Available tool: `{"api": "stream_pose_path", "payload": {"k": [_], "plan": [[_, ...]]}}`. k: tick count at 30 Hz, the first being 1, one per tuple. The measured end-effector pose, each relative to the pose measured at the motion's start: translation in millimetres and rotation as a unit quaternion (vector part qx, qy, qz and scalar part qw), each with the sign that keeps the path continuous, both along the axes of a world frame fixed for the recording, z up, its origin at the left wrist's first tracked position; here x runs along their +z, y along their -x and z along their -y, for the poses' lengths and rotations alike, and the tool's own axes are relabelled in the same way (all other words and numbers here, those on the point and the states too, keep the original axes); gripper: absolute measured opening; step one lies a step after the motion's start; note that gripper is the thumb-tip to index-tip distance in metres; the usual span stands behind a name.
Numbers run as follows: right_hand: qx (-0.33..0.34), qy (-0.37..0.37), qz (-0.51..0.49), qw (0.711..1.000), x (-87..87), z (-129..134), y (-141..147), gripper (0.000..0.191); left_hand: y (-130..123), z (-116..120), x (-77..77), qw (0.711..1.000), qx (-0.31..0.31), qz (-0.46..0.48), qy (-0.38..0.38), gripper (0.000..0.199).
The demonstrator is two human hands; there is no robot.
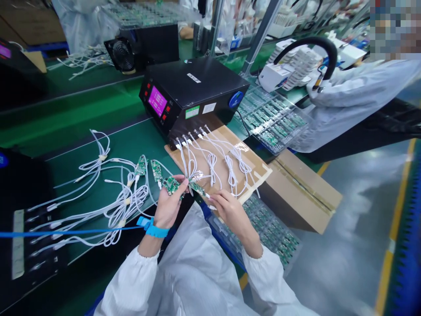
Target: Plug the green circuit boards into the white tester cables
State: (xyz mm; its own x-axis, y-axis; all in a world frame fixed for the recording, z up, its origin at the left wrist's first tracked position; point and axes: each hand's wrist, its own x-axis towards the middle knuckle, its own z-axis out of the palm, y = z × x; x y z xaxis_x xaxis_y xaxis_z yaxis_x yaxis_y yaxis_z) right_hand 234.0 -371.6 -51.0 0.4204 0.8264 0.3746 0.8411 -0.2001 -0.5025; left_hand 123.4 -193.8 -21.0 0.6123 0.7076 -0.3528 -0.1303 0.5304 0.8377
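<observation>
Cool white light, pretty bright in the mid. The display screen (157, 101) glows purple. Shiny spots on the clear tape (241, 147) & the floor (355, 186). Black box (23, 186) on the L is v. dark. Far bkgd's a bit blurry, edges look stretched, & blocky squares hide the top R corner.

Just below the frame's middle, the left hand (171, 199) is closed in a grip, thumb angled toward the upper right. Right of it, the right hand (230, 213) pinches with thumb and forefinger. Both forearms (149, 245) slant inward from the bottom edge, elbows bent.
</observation>
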Motion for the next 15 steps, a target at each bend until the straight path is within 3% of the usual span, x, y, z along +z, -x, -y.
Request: {"api": "stream_pose_path", "payload": {"k": [3,8,12,15], "plan": [[-0.010,0.021,0.057,0.998,0.7,1.7,-0.6,0.019,6.4,-7.3,-5.8,0.999,0.007,-0.028,-0.038,0.046],[-0.027,0.036,0.138,0.989,-3.6,10.8,4.4,0.016,19.3,-14.2,-9.8,0.988,-0.058,-0.080,-0.121,0.047],[0.002,0.023,0.162,0.987,-9.8,40.3,7.8,0.040,29.5,-17.3,-14.1,0.976,-0.089,-0.119,-0.159,0.046],[0.027,0.082,0.174,0.981,-13.4,68.8,4.6,0.058,32.8,-19.6,-19.3,0.978,-0.078,-0.121,-0.149,0.046]]}}
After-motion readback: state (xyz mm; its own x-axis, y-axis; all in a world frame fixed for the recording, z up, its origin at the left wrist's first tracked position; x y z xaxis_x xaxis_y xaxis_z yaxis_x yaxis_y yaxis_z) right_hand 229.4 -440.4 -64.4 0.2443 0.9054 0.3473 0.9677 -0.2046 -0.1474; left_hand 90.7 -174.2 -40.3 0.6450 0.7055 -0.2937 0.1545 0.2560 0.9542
